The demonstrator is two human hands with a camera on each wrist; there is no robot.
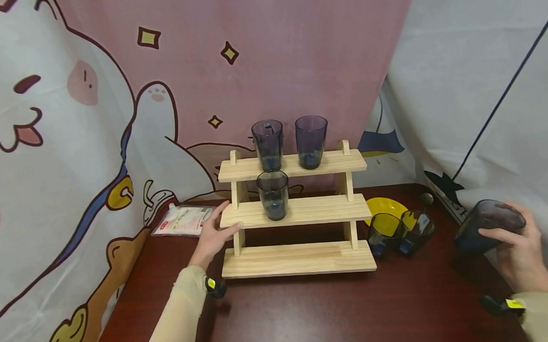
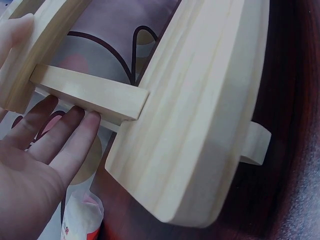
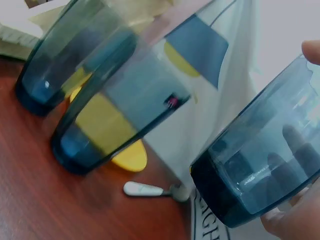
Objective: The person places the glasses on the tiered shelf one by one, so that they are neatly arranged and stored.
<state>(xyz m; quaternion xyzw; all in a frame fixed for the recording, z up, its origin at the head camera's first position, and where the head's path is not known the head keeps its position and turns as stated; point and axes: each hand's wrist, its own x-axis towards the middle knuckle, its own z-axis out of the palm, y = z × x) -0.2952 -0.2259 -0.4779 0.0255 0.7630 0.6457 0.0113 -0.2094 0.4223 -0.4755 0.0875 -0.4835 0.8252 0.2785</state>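
Observation:
A three-tier wooden shelf stand [image 1: 298, 210] sits on the table. My left hand [image 1: 211, 240] grips the left end of its middle board; the left wrist view shows the fingers [image 2: 75, 145] against the upright under it. On the right, my right hand [image 1: 523, 247] holds a tinted drinking glass [image 1: 471, 231], tilted and raised off the table. Two glasses, a left one [image 1: 268, 145] and a right one [image 1: 311, 141], stand on the top tier. Another glass [image 1: 273, 194] is on the middle tier. Right of the stand are two more glasses [image 3: 65, 55] [image 3: 115, 115].
A yellow plate [image 1: 385, 205] lies behind the glasses at the stand's right. Near it is a spoon with a white handle [image 3: 142, 189]. A white and red packet [image 1: 184, 221] lies at the stand's left. Printed cloth [image 1: 305, 47] hangs behind the dark red table [image 1: 298, 313].

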